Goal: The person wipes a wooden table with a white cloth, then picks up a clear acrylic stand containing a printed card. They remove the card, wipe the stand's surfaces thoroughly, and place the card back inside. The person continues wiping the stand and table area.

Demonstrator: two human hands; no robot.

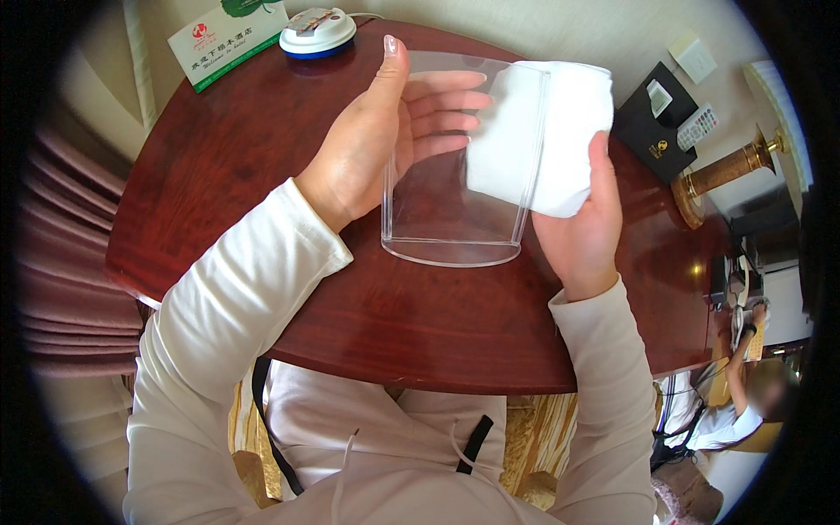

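A clear acrylic stand with a curved base is held up over the dark red wooden table. My left hand grips it by its left edge; the fingers show through the clear panel and the thumb points up beside it. In my right hand is a folded white cloth or wipe, against the stand's right side. Part of the cloth shows through the panel. The right fingers are mostly hidden by the cloth.
At the back left are a card sign bearing writing and a round white-and-blue device. To the right stand a black holder with a remote control and a brass lamp. Another person sits at far right.
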